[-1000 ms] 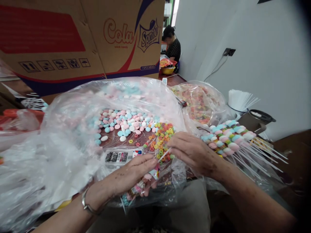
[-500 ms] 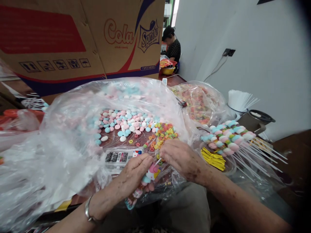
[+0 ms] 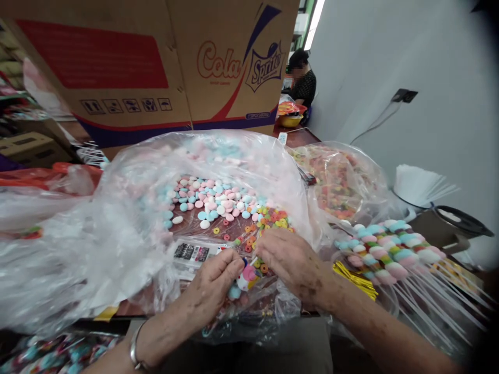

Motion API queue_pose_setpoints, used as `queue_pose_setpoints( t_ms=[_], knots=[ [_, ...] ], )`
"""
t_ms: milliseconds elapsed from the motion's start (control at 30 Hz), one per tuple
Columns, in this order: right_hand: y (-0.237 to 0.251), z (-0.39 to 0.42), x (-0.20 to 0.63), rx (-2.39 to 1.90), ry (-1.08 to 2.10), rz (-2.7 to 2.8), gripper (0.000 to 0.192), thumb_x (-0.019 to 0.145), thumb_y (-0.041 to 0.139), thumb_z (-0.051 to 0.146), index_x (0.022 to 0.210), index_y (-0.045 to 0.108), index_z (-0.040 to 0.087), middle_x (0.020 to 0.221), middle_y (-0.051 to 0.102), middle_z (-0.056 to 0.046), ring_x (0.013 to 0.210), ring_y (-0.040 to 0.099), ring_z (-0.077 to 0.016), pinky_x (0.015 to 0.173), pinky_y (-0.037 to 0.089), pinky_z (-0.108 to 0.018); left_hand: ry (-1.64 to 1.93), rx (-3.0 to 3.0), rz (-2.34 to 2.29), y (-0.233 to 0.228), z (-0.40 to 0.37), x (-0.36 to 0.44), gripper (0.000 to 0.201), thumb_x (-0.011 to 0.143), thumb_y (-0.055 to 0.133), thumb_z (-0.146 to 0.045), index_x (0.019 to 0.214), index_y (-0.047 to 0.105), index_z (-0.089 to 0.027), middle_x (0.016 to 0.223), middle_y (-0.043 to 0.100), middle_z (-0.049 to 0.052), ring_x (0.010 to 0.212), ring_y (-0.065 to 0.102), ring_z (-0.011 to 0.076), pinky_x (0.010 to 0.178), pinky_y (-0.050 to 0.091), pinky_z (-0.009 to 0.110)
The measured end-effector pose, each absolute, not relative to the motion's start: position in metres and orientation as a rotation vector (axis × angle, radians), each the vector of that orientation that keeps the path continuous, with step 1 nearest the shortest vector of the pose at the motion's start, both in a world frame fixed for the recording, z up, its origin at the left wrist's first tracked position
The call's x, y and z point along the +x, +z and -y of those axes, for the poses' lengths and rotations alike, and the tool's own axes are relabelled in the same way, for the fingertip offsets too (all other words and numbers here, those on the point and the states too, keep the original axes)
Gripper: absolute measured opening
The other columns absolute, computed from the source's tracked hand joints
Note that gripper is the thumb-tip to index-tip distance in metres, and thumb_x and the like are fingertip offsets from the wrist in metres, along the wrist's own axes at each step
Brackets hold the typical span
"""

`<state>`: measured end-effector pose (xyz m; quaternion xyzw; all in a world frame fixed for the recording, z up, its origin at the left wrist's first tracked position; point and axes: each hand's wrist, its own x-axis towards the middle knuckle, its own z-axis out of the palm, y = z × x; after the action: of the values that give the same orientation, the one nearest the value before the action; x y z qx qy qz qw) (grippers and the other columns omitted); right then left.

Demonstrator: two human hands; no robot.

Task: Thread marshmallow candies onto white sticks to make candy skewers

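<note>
Currently, a wrapped candy skewer (image 3: pixel 246 279) is being held low over the near side of the desk (image 3: pixel 134 307), between the two hands. Its printed wrapper is being pinched near the upper end by the thumb and fingers of the left hand (image 3: pixel 216 275). Beside them, a short white stick (image 3: pixel 254 259) is being met by the fingers of the right hand (image 3: pixel 290 262), which are being kept bunched together; whether the stick itself is being gripped cannot be told. Behind the hands, loose pastel sweets (image 3: pixel 222 200) and small candy rings (image 3: pixel 273 218) are being partly surrounded by a large clear bag (image 3: pixel 202 145). Flat printed wrappers (image 3: pixel 198 253) are being left lying just beyond the left hand. To the right, gold ties (image 3: pixel 355 280) are being kept near the forearm, next to a pile of unwrapped skewers (image 3: pixel 385 249). At the back, the view is being partly blocked by a big cardboard box (image 3: pixel 128 57), and a person (image 3: pixel 303 80) is being seen beyond it.
</note>
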<state>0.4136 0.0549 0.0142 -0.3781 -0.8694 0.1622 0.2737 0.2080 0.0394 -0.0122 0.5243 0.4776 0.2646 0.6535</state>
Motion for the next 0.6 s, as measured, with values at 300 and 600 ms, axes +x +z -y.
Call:
queue_pose_setpoints(
  t_ms=[300, 600],
  knots=[
    [0.01, -0.035, 0.38, -1.3, 1.483, 1.619, 0.026, 0.079, 0.071, 0.037, 0.091, 0.056, 0.02, 0.071, 0.054, 0.005, 0.064, 0.049, -0.0123, 0.057, 0.042, -0.023, 0.855, 1.552, -1.113, 0.0, -0.038, 0.207, 0.032, 0.097, 0.05, -0.043, 0.075, 0.057, -0.021, 0.073, 0.053, -0.001, 0.069, 0.052, 0.0154, 0.061, 0.046, 0.023],
    [-0.005, -0.025, 0.347, -1.36, 1.149, 1.474, 0.017, 0.086, 0.06, 0.035, 0.079, 0.058, 0.02, 0.072, 0.06, 0.003, 0.068, 0.052, -0.0129, 0.064, 0.044, -0.024, 0.603, 0.968, -0.874, -0.017, -0.052, 0.174, 0.046, 0.078, 0.073, -0.063, 0.086, 0.053, -0.022, 0.064, 0.058, -0.005, 0.046, 0.047, 0.0082, 0.039, 0.038, 0.015]
  ],
)
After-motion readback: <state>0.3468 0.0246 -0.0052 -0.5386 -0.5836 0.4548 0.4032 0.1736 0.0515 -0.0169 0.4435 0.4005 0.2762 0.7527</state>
